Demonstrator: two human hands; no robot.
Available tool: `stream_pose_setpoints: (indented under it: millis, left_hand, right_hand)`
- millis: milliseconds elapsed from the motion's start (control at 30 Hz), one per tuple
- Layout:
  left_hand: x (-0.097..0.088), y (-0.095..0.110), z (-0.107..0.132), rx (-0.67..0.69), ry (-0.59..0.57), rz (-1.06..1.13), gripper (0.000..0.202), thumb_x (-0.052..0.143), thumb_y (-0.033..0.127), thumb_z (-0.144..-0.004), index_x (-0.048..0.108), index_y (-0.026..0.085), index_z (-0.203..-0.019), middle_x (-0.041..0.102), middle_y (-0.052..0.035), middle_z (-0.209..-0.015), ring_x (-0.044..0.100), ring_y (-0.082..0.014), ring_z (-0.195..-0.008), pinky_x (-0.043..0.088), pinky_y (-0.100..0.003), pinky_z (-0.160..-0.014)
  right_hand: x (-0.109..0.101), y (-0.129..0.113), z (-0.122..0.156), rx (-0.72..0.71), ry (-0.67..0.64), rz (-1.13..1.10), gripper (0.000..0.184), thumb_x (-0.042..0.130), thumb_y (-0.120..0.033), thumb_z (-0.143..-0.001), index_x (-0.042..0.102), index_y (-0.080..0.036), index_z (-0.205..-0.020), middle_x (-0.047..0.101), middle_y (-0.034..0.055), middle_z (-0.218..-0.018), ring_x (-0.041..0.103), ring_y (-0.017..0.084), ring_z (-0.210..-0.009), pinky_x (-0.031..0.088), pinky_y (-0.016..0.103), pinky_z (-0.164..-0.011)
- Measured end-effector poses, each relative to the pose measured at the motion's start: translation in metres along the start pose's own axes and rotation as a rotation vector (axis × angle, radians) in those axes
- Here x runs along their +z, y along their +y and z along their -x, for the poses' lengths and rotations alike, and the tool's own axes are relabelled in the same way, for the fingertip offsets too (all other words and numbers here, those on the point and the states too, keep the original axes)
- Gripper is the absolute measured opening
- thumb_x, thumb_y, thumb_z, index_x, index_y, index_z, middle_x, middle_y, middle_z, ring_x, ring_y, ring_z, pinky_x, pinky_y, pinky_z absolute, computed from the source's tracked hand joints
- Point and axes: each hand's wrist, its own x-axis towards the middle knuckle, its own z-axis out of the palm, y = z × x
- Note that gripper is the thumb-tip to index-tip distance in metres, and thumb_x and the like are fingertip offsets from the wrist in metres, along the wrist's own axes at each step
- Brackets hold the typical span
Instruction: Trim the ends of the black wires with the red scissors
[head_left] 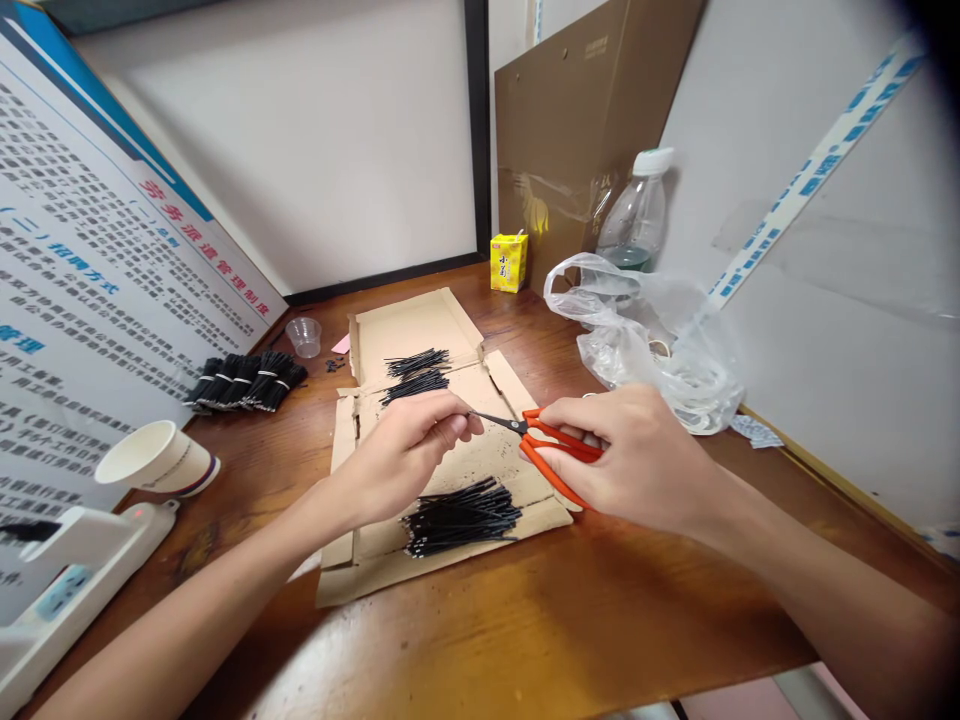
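My right hand (637, 450) is closed round the orange handles of a pair of scissors (517, 425), whose dark, slender blades point left. At the blade tips, my left hand (416, 440) is closed in a pinch; whatever lies between its fingers is mostly hidden and too small to name. Below both hands a large heap of thin black wire-like pieces (465, 515), some with pale ends, lies on an opened cardboard sheet (420, 320). Two smaller bunches of the same pieces (416, 385) rest farther back on the cardboard, beyond my left hand.
At the left are tied black bundles (247, 380), a clear plastic cup (304, 337), a paper cup (161, 460) and a power strip (90, 580). A yellow box (508, 263) stands at the back. To the right are a plastic bag (660, 350) and a bottle (636, 215).
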Motion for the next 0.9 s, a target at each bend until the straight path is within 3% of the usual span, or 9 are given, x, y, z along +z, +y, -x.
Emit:
stream_pose_setpoints:
  millis: [900]
  left_hand:
    - [0.0011,-0.0006,-0.0002,-0.064,-0.032,0.088,0.026,0.039,0.020,-0.097,0.062,0.012,-0.086,0.057,-0.0028,-0.080,0.048,-0.0108,-0.064,0.041,-0.024,-0.058]
  right_hand:
    - [0.0022,0.0020,0.0008,-0.029,0.040,0.030,0.020,0.052,-0.021,-0.081,0.066,-0.017,-0.068,0.058,-0.0009,-0.050,0.045,0.009,-0.042,0.028,0.026,-0.047]
